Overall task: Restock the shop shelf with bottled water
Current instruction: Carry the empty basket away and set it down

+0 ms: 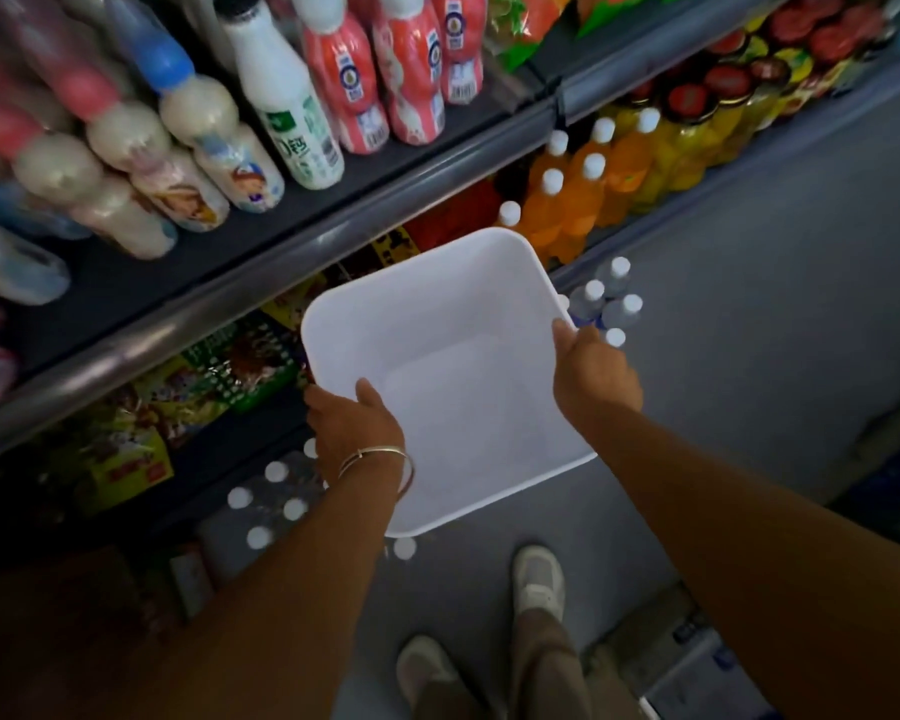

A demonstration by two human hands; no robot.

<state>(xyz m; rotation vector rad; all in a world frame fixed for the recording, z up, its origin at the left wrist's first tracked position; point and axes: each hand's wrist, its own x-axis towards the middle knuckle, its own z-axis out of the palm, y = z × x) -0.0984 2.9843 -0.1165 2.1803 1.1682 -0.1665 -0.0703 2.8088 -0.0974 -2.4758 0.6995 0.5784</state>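
Both hands grip an empty white tub (453, 356) held over the floor by the shelf, L hand (354, 428) curled on its near-left rim w/ thumb inside, R hand (593, 374) on the right rim, water bottles standing on the floor below-left (274, 504) & at the tub's far-right corner (611, 298).

Along the upper shelf stand milk drink bottles: a white bottle with a green label (288, 103), red-wrapped bottles (380, 70) to its right and cream-bodied cartoon-printed bottles (198, 142) to its left. Lower and farther right, orange soda bottles (580, 194) with white caps stand beside jars of yellow fruit (697, 127) with red lids. Colourful snack packets (219, 371) fill the lower left shelf. Near the bottom, two pale shoes (539, 582) stand on the grey floor (749, 330).
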